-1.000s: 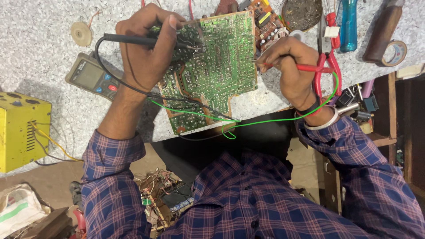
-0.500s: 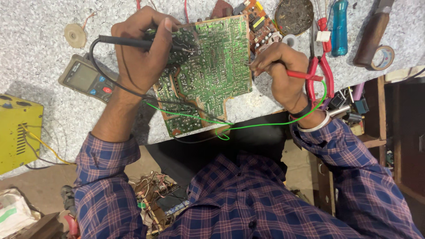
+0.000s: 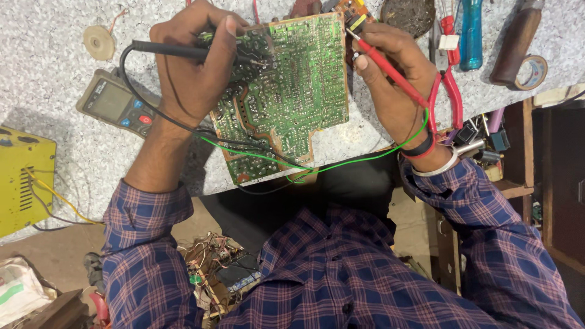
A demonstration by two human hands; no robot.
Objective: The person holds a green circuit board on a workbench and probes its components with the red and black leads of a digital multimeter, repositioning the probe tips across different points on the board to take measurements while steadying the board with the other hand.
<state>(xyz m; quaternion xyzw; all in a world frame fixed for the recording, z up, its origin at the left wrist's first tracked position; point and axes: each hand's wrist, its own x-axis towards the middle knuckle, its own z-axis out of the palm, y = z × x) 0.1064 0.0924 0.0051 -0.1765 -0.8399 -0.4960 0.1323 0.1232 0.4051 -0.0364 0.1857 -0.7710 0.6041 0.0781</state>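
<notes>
A green circuit board (image 3: 289, 97) lies solder side up on the speckled grey worktop (image 3: 55, 79). My left hand (image 3: 195, 67) grips a black test probe (image 3: 167, 50), whose tip touches the board's upper left area. My right hand (image 3: 396, 85) holds a red test probe (image 3: 390, 68) with its tip at the board's top right corner. A grey multimeter (image 3: 116, 103) rests left of the board, partly under my left wrist. Black and green leads run along the board's near edge.
Red-handled pliers (image 3: 448, 91), a blue-handled tool (image 3: 470, 33), a brown handle (image 3: 512, 42) and a tape roll (image 3: 531, 72) lie at the right. A yellow box (image 3: 21, 180) sits at the left edge. Tangled electronics (image 3: 219, 268) rest below the bench.
The right hand has lifted the red probe so its tip now reaches the board's top right corner. The left hand keeps the black probe on the board.
</notes>
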